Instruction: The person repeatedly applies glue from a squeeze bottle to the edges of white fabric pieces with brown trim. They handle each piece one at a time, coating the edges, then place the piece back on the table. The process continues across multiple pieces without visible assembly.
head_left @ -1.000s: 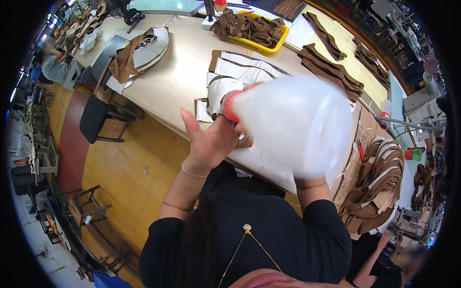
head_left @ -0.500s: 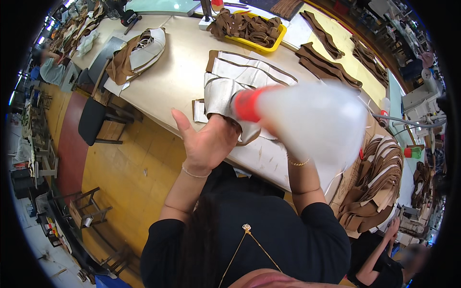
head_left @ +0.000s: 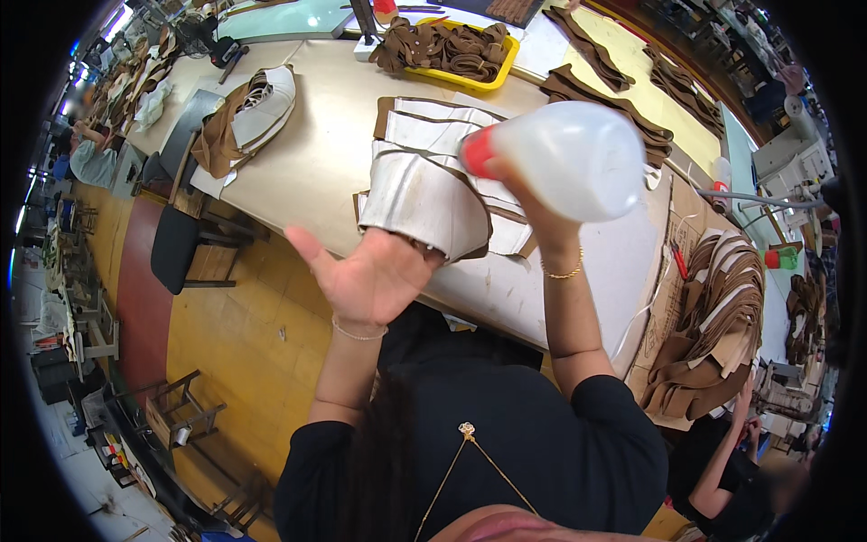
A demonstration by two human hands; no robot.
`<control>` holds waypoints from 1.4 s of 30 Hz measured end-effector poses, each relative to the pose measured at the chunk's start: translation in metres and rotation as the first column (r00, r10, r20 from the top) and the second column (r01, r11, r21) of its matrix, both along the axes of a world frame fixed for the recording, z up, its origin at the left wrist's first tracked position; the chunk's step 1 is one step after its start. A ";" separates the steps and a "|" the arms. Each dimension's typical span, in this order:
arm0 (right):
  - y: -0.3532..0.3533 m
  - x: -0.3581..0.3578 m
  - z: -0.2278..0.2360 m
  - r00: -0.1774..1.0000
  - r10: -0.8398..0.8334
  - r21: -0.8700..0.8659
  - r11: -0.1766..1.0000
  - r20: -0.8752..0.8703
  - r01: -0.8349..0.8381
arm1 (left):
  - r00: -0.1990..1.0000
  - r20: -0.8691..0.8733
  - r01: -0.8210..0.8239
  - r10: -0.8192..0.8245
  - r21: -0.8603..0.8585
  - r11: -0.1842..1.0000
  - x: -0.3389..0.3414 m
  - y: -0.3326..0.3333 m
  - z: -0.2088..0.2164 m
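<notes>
My left hand [head_left: 368,282] lies palm up at the table's near edge, thumb stretched out to the left. Its other fingers run under a raised, curved leather piece [head_left: 426,200] with a whitish face and brown edges; that part of the hand is mostly hidden. In my right hand [head_left: 535,200] is a translucent white plastic bottle [head_left: 587,163] with a red neck [head_left: 477,152]. The bottle is tilted, its red end pointing left and close to the leather. Behind the curved piece, more white-faced leather strips [head_left: 420,122] overlap on the table.
A yellow tray [head_left: 499,79] of brown straps stands at the far side. A white-and-brown leather bundle [head_left: 269,99] sits at the left, near a black chair [head_left: 176,248]. Long brown strips [head_left: 623,113] lie far right; stacked strips [head_left: 713,316] fill the near right. Another person [head_left: 722,479] works at lower right.
The bottle, blurred earlier, has drawn back a little from the leather and shows sharper. The curved leather piece spreads wider over my left fingers. My left hand has moved slightly left and nearer.
</notes>
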State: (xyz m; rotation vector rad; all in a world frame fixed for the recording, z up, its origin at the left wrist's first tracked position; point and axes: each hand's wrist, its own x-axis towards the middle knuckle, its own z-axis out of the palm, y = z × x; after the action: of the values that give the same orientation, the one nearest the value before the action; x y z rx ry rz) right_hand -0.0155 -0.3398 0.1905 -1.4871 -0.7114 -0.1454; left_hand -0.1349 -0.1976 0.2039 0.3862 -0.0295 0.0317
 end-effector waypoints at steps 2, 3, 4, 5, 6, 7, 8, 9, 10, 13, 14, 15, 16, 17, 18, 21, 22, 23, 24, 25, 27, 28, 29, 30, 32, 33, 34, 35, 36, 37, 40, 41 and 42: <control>-0.004 -0.012 0.011 0.998 -0.004 0.096 0.995 -0.070 0.011 | 0.997 0.035 -0.070 0.071 -0.028 0.997 -0.001 -0.004 -0.002; -0.007 -0.020 0.017 0.996 0.079 0.067 0.995 -0.036 -0.076 | 0.998 0.047 -0.047 0.048 -0.022 0.999 -0.002 -0.001 -0.008; -0.011 -0.027 0.023 0.986 0.168 0.036 0.985 -0.004 -0.167 | 0.998 0.059 -0.023 0.024 -0.015 1.000 -0.003 0.005 -0.013; -0.011 -0.024 0.017 0.976 0.188 -0.099 0.979 0.108 -0.178 | 0.997 0.077 0.003 -0.003 -0.001 1.000 -0.003 0.009 -0.014; -0.014 -0.022 0.011 0.954 0.206 -0.227 0.961 0.219 -0.155 | 0.997 0.061 -0.038 0.041 -0.045 0.998 -0.003 0.001 -0.006; -0.009 -0.017 0.000 0.958 0.134 -0.214 0.974 0.252 -0.079 | 0.996 0.068 -0.047 0.049 -0.035 0.998 0.000 0.002 -0.007; -0.002 -0.013 -0.008 0.957 0.063 -0.197 0.980 0.283 -0.006 | 0.995 0.074 -0.064 0.066 -0.025 0.998 0.001 0.005 -0.010; -0.002 -0.007 -0.011 0.970 -0.002 -0.175 0.984 0.241 0.046 | 0.993 0.080 -0.082 0.083 -0.016 0.997 0.000 0.007 -0.013; -0.004 -0.003 -0.011 0.979 -0.066 -0.159 0.982 0.193 0.098 | 0.994 0.046 -0.101 0.100 0.008 0.995 -0.004 0.009 -0.018; -0.008 0.002 -0.002 0.974 -0.104 -0.049 0.992 0.200 0.116 | 0.986 0.034 -0.158 0.160 -0.056 0.986 -0.011 0.009 -0.026; -0.006 -0.003 0.002 0.972 -0.024 -0.079 0.996 0.234 0.044 | 0.986 0.026 -0.161 0.162 -0.052 0.986 -0.011 0.008 -0.025; -0.004 -0.009 0.005 0.953 0.007 -0.119 0.992 0.303 0.030 | 0.986 0.018 -0.162 0.163 -0.047 0.986 -0.010 0.007 -0.023; -0.004 -0.014 0.007 0.923 0.043 -0.193 0.981 0.382 0.034 | 0.986 0.011 -0.164 0.164 -0.041 0.986 -0.010 0.006 -0.022; -0.003 -0.012 0.004 0.882 0.027 -0.244 0.964 0.470 0.101 | 0.986 0.023 -0.165 0.166 -0.058 0.985 -0.012 0.008 -0.023; -0.005 -0.003 -0.003 0.822 -0.040 -0.307 0.917 0.569 0.257 | 0.986 0.030 -0.159 0.162 -0.083 0.984 -0.013 0.009 -0.022; -0.006 0.010 0.000 0.962 -0.228 -0.068 0.968 0.149 0.240 | 0.988 0.040 -0.144 0.150 -0.129 0.981 -0.013 0.015 -0.023; -0.004 0.009 0.001 0.987 -0.157 0.177 0.971 -0.027 0.159 | 0.990 0.030 -0.136 0.141 -0.131 0.982 -0.011 0.016 -0.025; -0.002 0.006 0.002 0.982 -0.033 0.423 0.899 -0.184 0.109 | 0.990 0.015 -0.134 0.137 -0.129 0.982 -0.012 0.015 -0.026; 0.001 -0.001 0.004 0.986 -0.028 0.435 0.895 -0.164 0.098 | 0.990 0.031 -0.131 0.137 -0.152 0.980 -0.012 0.015 -0.027; 0.003 0.000 -0.001 0.990 -0.127 0.284 0.953 0.063 0.104 | 0.989 0.047 -0.127 0.138 -0.175 0.976 -0.012 0.015 -0.029; 0.002 0.009 0.004 0.946 -0.204 -0.040 0.974 0.252 0.221 | 0.990 0.077 -0.097 0.116 -0.212 0.972 -0.012 0.016 -0.031; 0.000 0.009 0.006 0.978 -0.192 0.047 0.981 0.077 0.188 | 0.991 0.089 -0.076 0.098 -0.224 0.972 -0.014 0.017 -0.031; 0.000 0.010 0.009 0.984 -0.152 0.139 0.977 -0.092 0.164 | 0.991 0.106 -0.059 0.086 -0.234 0.970 -0.014 0.018 -0.031; 0.000 0.011 0.011 0.963 -0.092 0.232 0.961 -0.255 0.153 | 0.991 0.098 -0.066 0.090 -0.227 0.972 -0.012 0.019 -0.030; 0.000 0.004 0.010 0.975 0.042 0.380 0.924 -0.218 0.045 | 0.993 0.073 -0.081 0.098 -0.207 0.975 -0.008 0.020 -0.030; 0.001 0.000 0.009 0.975 0.106 0.452 0.892 -0.196 -0.006 | 0.993 0.068 -0.077 0.093 -0.212 0.974 -0.009 0.022 -0.029; 0.006 0.001 0.006 0.992 0.033 0.350 0.937 -0.122 0.012 | 0.994 0.064 -0.073 0.089 -0.216 0.974 -0.010 0.023 -0.028; 0.007 0.005 0.007 0.994 -0.013 0.240 0.970 -0.106 0.038 | 0.995 0.064 -0.063 0.079 -0.226 0.972 -0.009 0.023 -0.025; 0.006 0.011 0.010 0.995 -0.056 0.127 0.990 -0.086 0.066 | 0.993 0.089 -0.053 0.071 -0.185 0.981 -0.009 0.025 -0.019; 0.005 0.015 0.011 0.994 -0.096 0.012 0.995 -0.060 0.097 | 0.992 0.114 -0.045 0.061 -0.144 0.989 -0.011 0.028 -0.010; -0.005 0.018 0.012 0.983 -0.106 0.265 0.954 -0.153 0.144 | 0.980 0.181 -0.077 0.086 -0.057 0.995 -0.010 0.052 0.022; -0.008 0.021 0.015 0.977 -0.105 0.366 0.915 -0.185 0.167 | 0.974 0.206 -0.086 0.089 -0.025 0.996 -0.005 0.061 0.029; -0.011 0.023 0.016 0.977 -0.136 0.368 0.911 -0.164 0.188 | 0.971 0.214 -0.091 0.108 -0.089 0.992 -0.001 0.061 0.023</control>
State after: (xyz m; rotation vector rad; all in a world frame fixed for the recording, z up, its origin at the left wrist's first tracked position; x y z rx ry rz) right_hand 0.0071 -0.3507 0.2067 -1.1655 -0.4187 -0.2914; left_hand -0.1360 -0.1370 0.2268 0.3036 -0.2263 0.1742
